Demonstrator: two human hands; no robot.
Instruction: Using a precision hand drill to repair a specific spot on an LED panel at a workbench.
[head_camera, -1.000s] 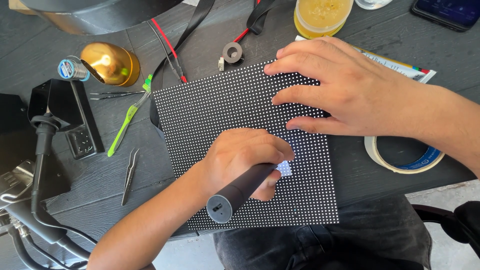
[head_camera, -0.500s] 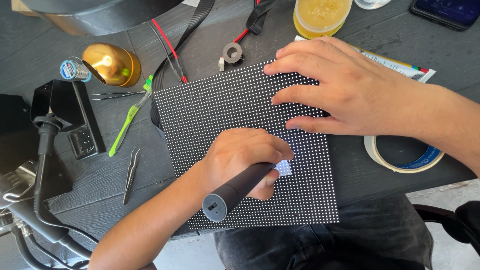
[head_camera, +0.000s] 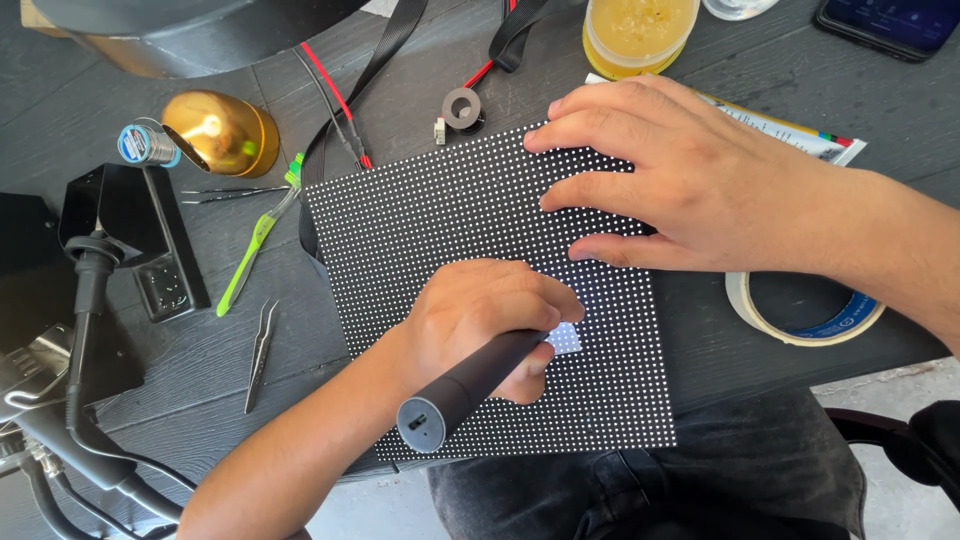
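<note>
Head view, at the dark workbench: your left hand (head_camera: 480, 325) grips a black pen-shaped tool (head_camera: 470, 385), its tip hidden behind your fingers by a small lit patch on the dotted LED panel (head_camera: 440, 220); your right hand (head_camera: 690, 180) lies flat and released, fingers spread on the panel's far right part; tweezers (head_camera: 260, 352) rest left of the panel; a tape roll (head_camera: 805, 315) sits just right of it.

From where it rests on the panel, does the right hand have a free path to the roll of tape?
Probably yes. The right hand lies flat on the dotted panel, holding nothing, and the roll of tape sits on the table just below its wrist, uncovered. Reaching it would mean letting go of the panel.
</note>
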